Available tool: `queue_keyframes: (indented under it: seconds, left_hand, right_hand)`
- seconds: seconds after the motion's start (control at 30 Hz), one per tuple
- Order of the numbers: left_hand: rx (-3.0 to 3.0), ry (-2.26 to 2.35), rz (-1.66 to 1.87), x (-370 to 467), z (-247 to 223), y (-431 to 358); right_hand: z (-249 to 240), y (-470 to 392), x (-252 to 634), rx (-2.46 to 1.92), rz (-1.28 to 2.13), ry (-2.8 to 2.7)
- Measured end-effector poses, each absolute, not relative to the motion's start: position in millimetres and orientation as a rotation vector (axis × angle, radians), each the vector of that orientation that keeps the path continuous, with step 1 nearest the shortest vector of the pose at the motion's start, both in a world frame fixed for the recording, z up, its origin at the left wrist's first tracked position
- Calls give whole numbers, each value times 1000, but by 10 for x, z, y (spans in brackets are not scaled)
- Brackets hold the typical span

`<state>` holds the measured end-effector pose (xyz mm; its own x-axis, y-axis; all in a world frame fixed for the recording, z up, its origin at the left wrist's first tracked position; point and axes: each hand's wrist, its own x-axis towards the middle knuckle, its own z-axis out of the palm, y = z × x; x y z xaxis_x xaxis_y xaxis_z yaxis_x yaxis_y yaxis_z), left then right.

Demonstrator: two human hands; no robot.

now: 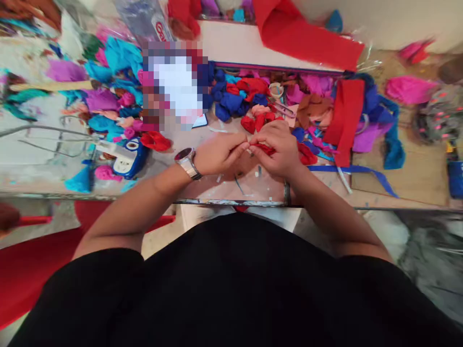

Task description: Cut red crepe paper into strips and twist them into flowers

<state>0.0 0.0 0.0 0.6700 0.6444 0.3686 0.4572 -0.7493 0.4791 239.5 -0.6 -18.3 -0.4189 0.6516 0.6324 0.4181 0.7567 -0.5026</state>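
Note:
Above the table's near edge my two hands meet, fingertips almost touching. My right hand (278,148) is closed around a small piece of red crepe paper (265,148), partly hidden under its fingers. Thumb and forefinger of my left hand (220,152) pinch at the left end of that piece; the pinched bit itself is too small to make out. A watch is on my left wrist. Just beyond the fingers lie bunched red paper pieces (257,121), and more red paper (307,153) sits beside my right hand.
Crumpled coloured paper (108,101) covers the left side. A blue-and-white power socket (126,161) stands near the front edge. Scissors with pink handles (284,110) lie among scraps. A red strip (347,123) and blue ribbon (361,169) are on the right. A blurred bright screen (177,86) is behind.

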Motion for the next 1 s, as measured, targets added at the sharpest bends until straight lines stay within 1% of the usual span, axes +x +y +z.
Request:
queue_keyframes:
  seconds: [0.23, 0.47, 0.77, 1.0]
  left_hand:
    - [2662, 912, 675, -37, -49, 72]
    - [2746, 877, 650, -41, -73, 87]
    - [2536, 1004, 601, -69, -80, 80]
    - [2368, 872, 619, -42, 50, 65]
  right_hand:
    - [-168, -36, 2378, -869, 447, -2044]
    - [-152, -58, 2347, -869, 490, -2076]
    - [-190, -35, 2368, -936, 502, -2044]
    - [-203, -35, 2359, -965, 435, -2058]
